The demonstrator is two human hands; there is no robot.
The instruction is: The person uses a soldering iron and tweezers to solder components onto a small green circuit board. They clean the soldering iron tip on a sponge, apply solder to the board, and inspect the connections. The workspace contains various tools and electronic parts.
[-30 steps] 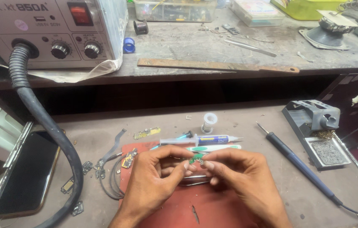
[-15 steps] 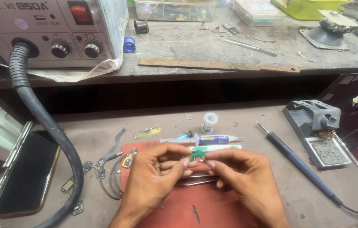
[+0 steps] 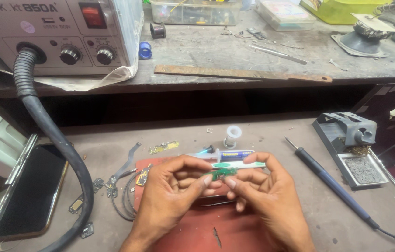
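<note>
A grey hot-air station (image 3: 57, 35) is sitting on the upper shelf (image 3: 235, 51), its black hose (image 3: 50, 140) curving down past a dark phone (image 3: 32, 191). On the dusty lower bench (image 3: 277, 135) — above a red mat (image 3: 207, 228) — the left hand (image 3: 167, 200) and right hand (image 3: 265, 203) are both pinching a small green circuit board (image 3: 220, 174) between closed fingertips. A blue soldering iron (image 3: 330, 184) is lying to the right.

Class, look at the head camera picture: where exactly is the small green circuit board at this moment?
The small green circuit board is low in the middle of the head view, pinched between the left hand and right hand, above the red mat.
</note>
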